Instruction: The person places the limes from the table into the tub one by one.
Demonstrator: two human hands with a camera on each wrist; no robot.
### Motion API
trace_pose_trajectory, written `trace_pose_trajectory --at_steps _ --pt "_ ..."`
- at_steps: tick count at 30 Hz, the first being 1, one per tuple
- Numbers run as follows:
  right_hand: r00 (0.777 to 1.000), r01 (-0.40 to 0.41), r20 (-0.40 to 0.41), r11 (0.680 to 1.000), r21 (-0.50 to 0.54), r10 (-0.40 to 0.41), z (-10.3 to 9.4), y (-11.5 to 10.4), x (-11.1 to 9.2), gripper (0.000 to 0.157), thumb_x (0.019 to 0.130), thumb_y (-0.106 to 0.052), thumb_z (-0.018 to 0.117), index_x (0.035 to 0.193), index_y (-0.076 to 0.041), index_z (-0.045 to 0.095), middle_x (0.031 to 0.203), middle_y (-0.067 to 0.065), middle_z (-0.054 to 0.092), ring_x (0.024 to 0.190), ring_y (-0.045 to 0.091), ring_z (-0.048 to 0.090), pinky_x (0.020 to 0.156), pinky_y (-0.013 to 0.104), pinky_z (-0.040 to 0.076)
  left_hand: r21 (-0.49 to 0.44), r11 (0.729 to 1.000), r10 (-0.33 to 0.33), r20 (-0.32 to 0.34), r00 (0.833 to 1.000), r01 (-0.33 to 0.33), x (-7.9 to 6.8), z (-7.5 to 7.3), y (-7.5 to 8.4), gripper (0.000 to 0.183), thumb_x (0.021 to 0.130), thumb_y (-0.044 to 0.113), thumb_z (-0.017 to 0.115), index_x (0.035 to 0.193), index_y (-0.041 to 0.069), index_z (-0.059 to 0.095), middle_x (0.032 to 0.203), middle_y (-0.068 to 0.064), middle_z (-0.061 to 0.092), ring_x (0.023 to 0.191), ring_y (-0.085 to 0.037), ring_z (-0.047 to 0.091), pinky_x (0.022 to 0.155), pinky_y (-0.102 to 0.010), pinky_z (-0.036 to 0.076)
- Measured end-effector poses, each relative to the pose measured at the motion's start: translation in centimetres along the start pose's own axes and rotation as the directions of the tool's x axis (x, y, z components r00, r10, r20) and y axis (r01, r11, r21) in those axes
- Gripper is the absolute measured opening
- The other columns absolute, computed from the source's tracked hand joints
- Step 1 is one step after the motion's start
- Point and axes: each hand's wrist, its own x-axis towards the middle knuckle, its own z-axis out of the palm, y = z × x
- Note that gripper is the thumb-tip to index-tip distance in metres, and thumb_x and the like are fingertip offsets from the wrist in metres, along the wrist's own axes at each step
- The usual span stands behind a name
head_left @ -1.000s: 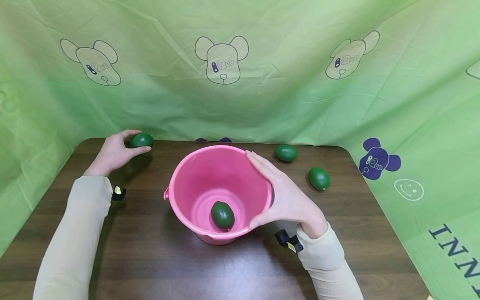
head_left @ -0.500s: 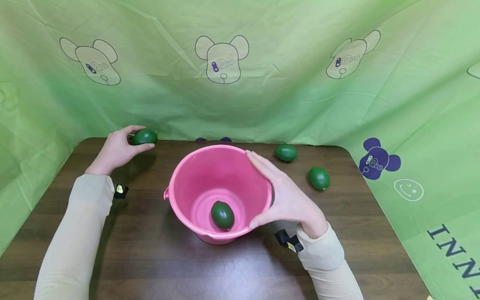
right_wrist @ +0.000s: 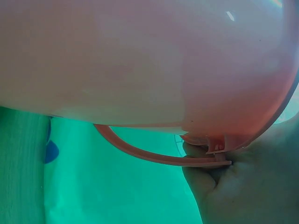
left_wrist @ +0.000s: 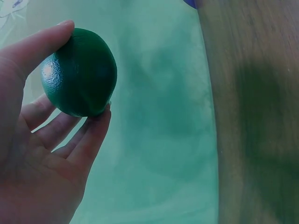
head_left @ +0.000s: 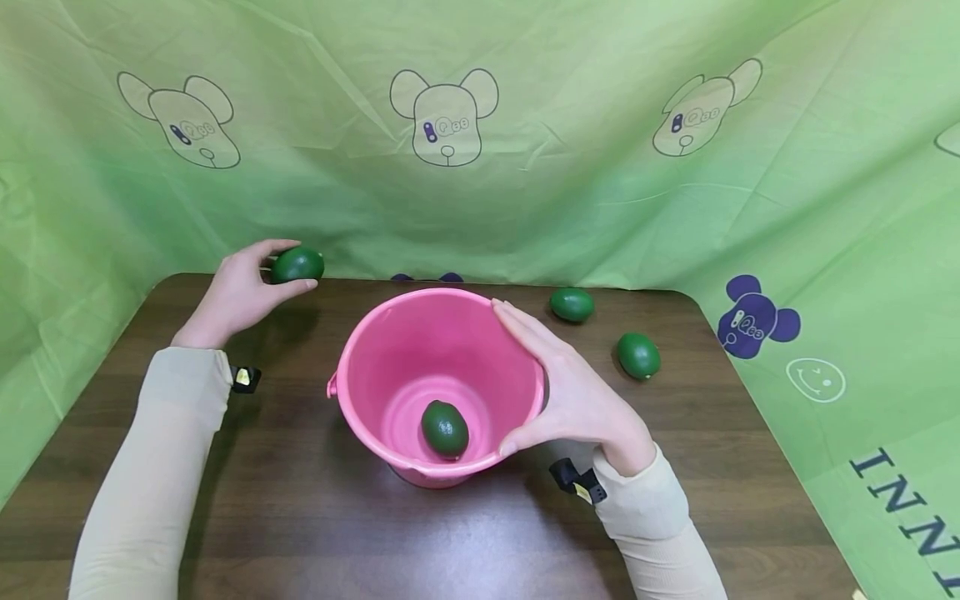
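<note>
My left hand [head_left: 240, 293] pinches a dark green lime [head_left: 298, 264] between thumb and fingers, raised above the back left of the table. In the left wrist view the lime [left_wrist: 80, 72] has a small pointed tip, and the table lies apart from it. My right hand [head_left: 573, 392] grips the right rim of a pink bucket [head_left: 442, 333], thumb at the near side and fingers at the far side. Another lime [head_left: 446, 430] lies on the bucket's floor. The right wrist view shows the bucket's outer wall [right_wrist: 117, 60] and its handle [right_wrist: 149, 157] beside the hand.
Two more limes lie on the wooden table [head_left: 300, 500] to the right of the bucket, one near the back edge [head_left: 572, 305] and one lime [head_left: 638, 356] closer. A green printed cloth [head_left: 480, 208] hangs behind the table and at both sides.
My left hand has lifted the lime off the back left of the table and moved slightly up and to the right. The right hand and bucket have stayed put.
</note>
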Motion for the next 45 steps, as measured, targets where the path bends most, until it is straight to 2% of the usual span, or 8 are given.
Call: trace_pose_trajectory --at_steps 5,10,23,32,45 --pt "1.0 -0.006 -0.001 1.0 0.004 0.006 0.0 0.0 0.0 0.143 0.046 -0.039 0.105 0.164 -0.025 0.026 0.167 -0.008 0.022 0.149 0.013 0.026 0.113 0.047 0.034 -0.009 0.999 0.035 -0.02 0.999 -0.035 0.0 0.1 0.7 0.069 0.089 0.039 0.081 0.143 0.006 0.056 0.133 -0.02 0.059 0.105 -0.039 0.063 0.091 -0.054 0.049" --pt "1.0 -0.011 -0.001 1.0 0.017 0.011 0.0 0.1 0.1 0.143 0.045 -0.036 0.105 0.164 -0.025 0.026 0.166 -0.009 0.022 0.149 0.013 0.026 0.113 0.046 0.034 -0.004 0.999 0.053 -0.005 0.999 -0.053 0.0 0.1 1.5 0.067 0.089 0.035 0.081 0.143 0.005 0.055 0.134 -0.021 0.058 0.102 -0.039 0.064 0.09 -0.053 0.05" --pt "1.0 -0.013 0.0 1.0 0.015 0.013 0.0 0.0 0.1 0.144 0.045 -0.035 0.106 0.164 -0.025 0.025 0.166 -0.008 0.022 0.149 0.013 0.026 0.113 0.047 0.034 0.026 0.995 0.092 -0.007 0.996 -0.092 0.2 0.3 2.1 0.068 0.089 0.036 0.081 0.144 0.007 0.055 0.138 -0.019 0.056 0.11 -0.038 0.06 0.094 -0.055 0.05" --pt "1.0 -0.013 -0.002 1.0 0.007 0.013 0.1 0.0 0.1 0.144 0.045 -0.035 0.106 0.164 -0.024 0.025 0.166 -0.009 0.022 0.149 0.014 0.025 0.114 0.046 0.033 0.031 0.99 0.141 -0.017 0.99 -0.14 0.1 0.3 3.5 0.066 0.088 0.035 0.082 0.143 0.007 0.057 0.139 -0.016 0.057 0.112 -0.036 0.059 0.093 -0.054 0.05" --pt "1.0 -0.009 -0.002 1.0 0.014 0.009 0.1 0.0 0.3 0.145 0.044 -0.036 0.106 0.164 -0.024 0.025 0.167 -0.009 0.022 0.149 0.014 0.026 0.114 0.046 0.033 0.043 0.966 0.255 -0.046 0.966 -0.254 -0.2 0.4 4.9 0.064 0.085 0.027 0.086 0.141 0.009 0.06 0.134 -0.011 0.061 0.112 -0.031 0.06 0.093 -0.05 0.052"
